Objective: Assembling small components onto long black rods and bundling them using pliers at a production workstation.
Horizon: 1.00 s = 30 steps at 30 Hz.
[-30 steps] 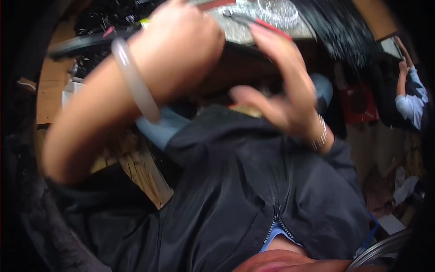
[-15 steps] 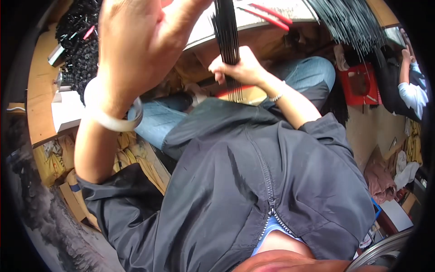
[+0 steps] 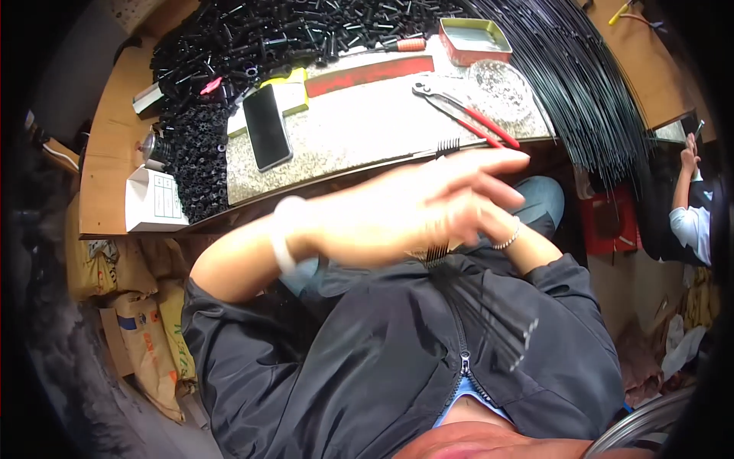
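Note:
My left hand (image 3: pixel 405 206), with a white bangle on its wrist, reaches across in front of me. Its fingers are stretched out and apart, slightly blurred, and nothing shows in its grasp. Behind it my right hand (image 3: pixel 498 223), a thin bracelet on the wrist, is partly covered and closes around a bundle of thin black cables (image 3: pixel 485 310). The bundle stands at a slant: short tips show above my left hand, and its lower ends fan out over my dark jacket. Its middle is hidden behind my left hand.
Beyond the table's near edge lie red-handled pliers (image 3: pixel 468 115), a phone (image 3: pixel 267 128) and an open tin (image 3: pixel 475 47). Black tubular parts (image 3: pixel 267 34) are heaped behind. Long black cables (image 3: pixel 592 92) overhang the right side. A white box (image 3: pixel 155 200) stands left; another person (image 3: pixel 692 218) sits far right.
My left hand has come down and right, across the bundle. The bundle has dropped toward my jacket with my right hand around it. More of the tabletop shows.

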Available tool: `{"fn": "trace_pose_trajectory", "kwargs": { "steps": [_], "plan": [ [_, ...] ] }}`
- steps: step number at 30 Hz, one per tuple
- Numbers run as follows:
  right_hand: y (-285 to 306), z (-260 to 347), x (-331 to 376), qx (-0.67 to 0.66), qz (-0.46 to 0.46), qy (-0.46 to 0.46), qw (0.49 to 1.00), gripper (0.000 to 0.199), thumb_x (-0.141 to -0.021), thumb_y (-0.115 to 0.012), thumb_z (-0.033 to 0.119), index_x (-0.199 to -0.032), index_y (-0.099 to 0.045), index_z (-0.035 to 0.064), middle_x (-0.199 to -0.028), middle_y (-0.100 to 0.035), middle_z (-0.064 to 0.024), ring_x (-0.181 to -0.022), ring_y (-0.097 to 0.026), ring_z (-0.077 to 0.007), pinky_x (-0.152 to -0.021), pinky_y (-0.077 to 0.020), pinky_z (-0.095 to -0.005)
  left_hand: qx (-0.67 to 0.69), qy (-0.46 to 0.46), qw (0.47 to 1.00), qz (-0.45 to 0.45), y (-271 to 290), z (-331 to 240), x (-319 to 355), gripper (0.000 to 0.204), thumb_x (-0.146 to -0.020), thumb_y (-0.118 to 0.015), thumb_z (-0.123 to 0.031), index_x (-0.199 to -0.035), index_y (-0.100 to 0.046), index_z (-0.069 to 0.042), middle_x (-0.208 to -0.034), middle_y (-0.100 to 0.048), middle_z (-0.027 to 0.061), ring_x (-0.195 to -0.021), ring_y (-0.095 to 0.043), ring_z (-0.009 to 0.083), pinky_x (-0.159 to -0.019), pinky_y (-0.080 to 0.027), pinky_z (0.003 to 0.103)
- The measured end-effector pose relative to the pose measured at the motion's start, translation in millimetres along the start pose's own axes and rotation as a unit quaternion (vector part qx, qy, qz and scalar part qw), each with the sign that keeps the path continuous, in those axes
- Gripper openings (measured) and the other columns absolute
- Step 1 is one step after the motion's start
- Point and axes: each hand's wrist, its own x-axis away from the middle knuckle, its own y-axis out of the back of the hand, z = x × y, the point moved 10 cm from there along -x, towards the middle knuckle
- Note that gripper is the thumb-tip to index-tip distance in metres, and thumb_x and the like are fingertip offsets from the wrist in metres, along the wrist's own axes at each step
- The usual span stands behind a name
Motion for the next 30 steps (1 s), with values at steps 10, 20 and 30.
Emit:
{"fn": "trace_pose_trajectory", "kwargs": {
  "steps": [10,20,30],
  "plan": [
    [-9.6,2.0,-13.2,0.018,0.034,0.048,0.998,0.05,-0.097,-0.035,0.04,-0.09,-0.055,-0.0052,-0.058,-0.058,-0.0121,-0.045,-0.054,-0.0141,-0.045,-0.0445,-0.0242,-0.73,0.244,0.457,-0.446,342.1,4.1,22.3,0.032,-0.076,-0.065,-0.033,-0.092,-0.067,-0.005,-0.099,-0.062,0.0167,-0.095,-0.059,0.0327,-0.077,-0.05,0.04],
    [12.1,8.4,-21.4,0.021,0.008,0.049,0.999,0.051,-0.096,-0.035,0.04,-0.091,-0.055,-0.0061,-0.058,-0.058,-0.0127,-0.045,-0.054,-0.0148,-0.045,-0.045,-0.0251,-0.682,0.178,0.481,-0.521,388.7,-7.5,0.1,0.029,-0.085,-0.051,-0.028,-0.093,-0.061,-0.002,-0.091,-0.064,0.0204,-0.086,-0.062,0.0372,-0.075,-0.05,0.044],
    [25.0,9.1,-19.8,0.026,-0.021,0.05,0.998,0.047,-0.098,-0.034,0.036,-0.092,-0.053,-0.0058,-0.059,-0.058,-0.0138,-0.044,-0.054,-0.0153,-0.044,-0.0449,-0.0257,-0.634,0.074,0.533,-0.555,410.0,-4.4,-41.9,0.033,-0.076,-0.066,-0.029,-0.089,-0.062,0.0,-0.092,-0.063,0.0226,-0.09,-0.06,0.0389,-0.08,-0.048,0.044]
  ]
}}
